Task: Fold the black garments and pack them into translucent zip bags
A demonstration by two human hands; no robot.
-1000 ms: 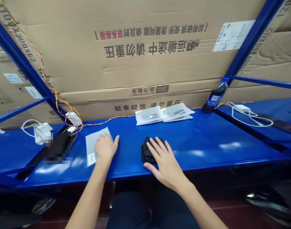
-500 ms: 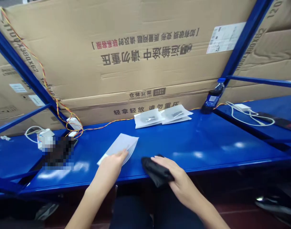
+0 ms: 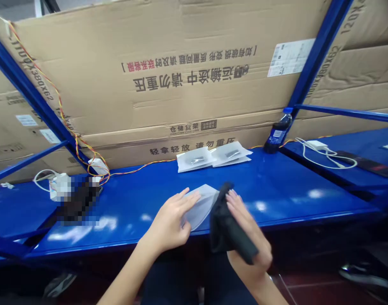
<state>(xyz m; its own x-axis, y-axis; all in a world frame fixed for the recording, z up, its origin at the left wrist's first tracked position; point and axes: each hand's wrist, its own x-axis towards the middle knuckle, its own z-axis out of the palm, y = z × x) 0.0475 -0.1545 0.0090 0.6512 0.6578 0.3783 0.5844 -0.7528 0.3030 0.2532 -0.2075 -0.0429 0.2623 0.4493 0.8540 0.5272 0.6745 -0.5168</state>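
My left hand [image 3: 174,214] holds a frosted white plastic bag [image 3: 202,207] near the table's front edge, its fingers on the upper face and its thumb by the near edge. My right hand [image 3: 249,226] grips a folded black cloth item [image 3: 222,218], tilted up beside the bag's right end. The right thumb is hidden behind the cloth. The cloth's edge overlaps the bag in view; I cannot tell whether it is inside the bag's mouth.
Filled frosted bags [image 3: 195,159] lie at the back of the blue table [image 3: 133,195]. A dark drink bottle [image 3: 278,131] stands at the back right. White chargers [image 3: 60,184] and cables lie on both sides. A large cardboard sheet [image 3: 187,101] forms the back wall.
My left hand has brought the frosted bag to the right, towards the middle. My right hand has raised and turned the black cloth beside it. The view has shifted slightly.
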